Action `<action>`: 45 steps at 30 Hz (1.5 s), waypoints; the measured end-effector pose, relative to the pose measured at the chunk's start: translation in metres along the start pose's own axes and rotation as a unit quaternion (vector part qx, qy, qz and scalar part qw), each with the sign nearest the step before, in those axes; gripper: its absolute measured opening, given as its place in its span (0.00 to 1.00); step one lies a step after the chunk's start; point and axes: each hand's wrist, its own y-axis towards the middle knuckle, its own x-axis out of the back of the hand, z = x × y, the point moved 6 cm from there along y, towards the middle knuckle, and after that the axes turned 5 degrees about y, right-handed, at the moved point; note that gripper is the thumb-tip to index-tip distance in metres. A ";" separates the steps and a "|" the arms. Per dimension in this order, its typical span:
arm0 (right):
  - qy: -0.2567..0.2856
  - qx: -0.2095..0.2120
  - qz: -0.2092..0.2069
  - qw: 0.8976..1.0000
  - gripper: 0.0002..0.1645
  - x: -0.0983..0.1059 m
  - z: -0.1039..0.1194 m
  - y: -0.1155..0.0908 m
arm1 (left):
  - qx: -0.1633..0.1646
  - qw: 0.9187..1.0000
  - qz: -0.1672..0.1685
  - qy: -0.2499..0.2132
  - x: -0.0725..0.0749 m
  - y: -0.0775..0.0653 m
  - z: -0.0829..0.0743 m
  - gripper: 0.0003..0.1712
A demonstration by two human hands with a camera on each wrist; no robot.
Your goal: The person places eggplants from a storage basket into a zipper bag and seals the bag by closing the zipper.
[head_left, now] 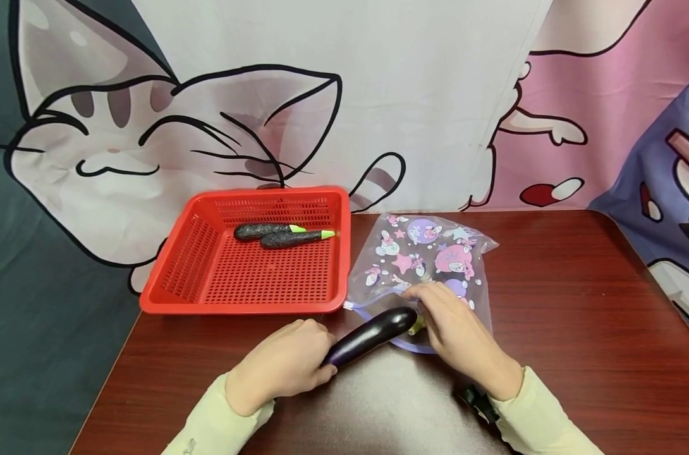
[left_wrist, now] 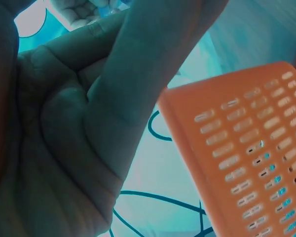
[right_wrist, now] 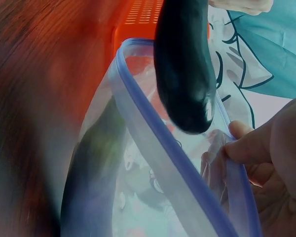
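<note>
My left hand [head_left: 287, 359] grips one end of a glossy dark purple eggplant [head_left: 373, 335], whose rounded far end points at the mouth of a clear printed zip bag [head_left: 404, 260]. In the right wrist view that rounded end hangs at the bag's open mouth, between its purple zip edges [right_wrist: 160, 136]. My right hand [head_left: 458, 332] pinches one edge of the mouth between thumb and fingers. A second eggplant [right_wrist: 91, 177] with a greenish stem end lies inside the bag. The left wrist view shows my left palm [left_wrist: 59, 128]; the eggplant is hidden there.
Left of the bag stands a red plastic basket [head_left: 242, 308] with two dark, wrinkled, long vegetables [head_left: 290, 239] with bright green ends inside. All rests on a reddish-brown wooden table [head_left: 583, 303]. Behind the table hangs a cartoon-printed cloth [head_left: 430, 107].
</note>
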 end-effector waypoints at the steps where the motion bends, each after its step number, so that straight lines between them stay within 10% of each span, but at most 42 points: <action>1: 0.001 -0.001 0.001 1.000 0.16 0.000 0.000 0.000 | 0.000 1.000 -0.001 0.001 -0.001 0.001 -0.001 0.16; 45: 0.000 -0.005 -0.002 1.000 0.16 0.002 0.001 -0.001 | 0.020 0.996 -0.076 0.053 -0.006 0.041 -0.035 0.19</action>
